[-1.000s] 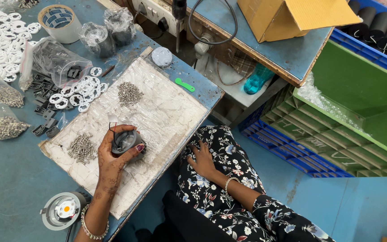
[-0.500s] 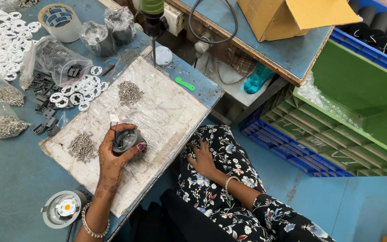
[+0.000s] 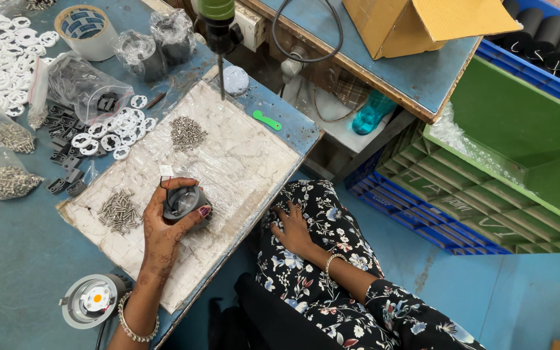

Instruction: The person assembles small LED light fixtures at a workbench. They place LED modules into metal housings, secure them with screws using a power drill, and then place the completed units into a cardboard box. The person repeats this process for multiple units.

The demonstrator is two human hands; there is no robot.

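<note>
My left hand (image 3: 166, 230) grips a small round dark lamp housing (image 3: 183, 202) and presses it down on the plastic-covered work board (image 3: 228, 162). My right hand (image 3: 291, 227) rests flat on my thigh, on the floral fabric, holding nothing. A hanging powered screwdriver (image 3: 216, 29) with a green body dangles over the far end of the board, its bit pointing down. Two heaps of small metal screws lie on the board, one (image 3: 119, 210) left of my left hand and one (image 3: 187, 133) beyond it.
White plastic rings (image 3: 108, 133) and black clips (image 3: 66, 172) lie left of the board. A finished round lamp (image 3: 92, 300) sits near my left wrist. Bags of screws (image 3: 8, 181), a tape roll (image 3: 87, 29), a cardboard box (image 3: 416, 23) and green and blue crates (image 3: 513, 129) surround the bench.
The hanging screwdriver has come down into view over the far end of the board. Both hands stay where they were.
</note>
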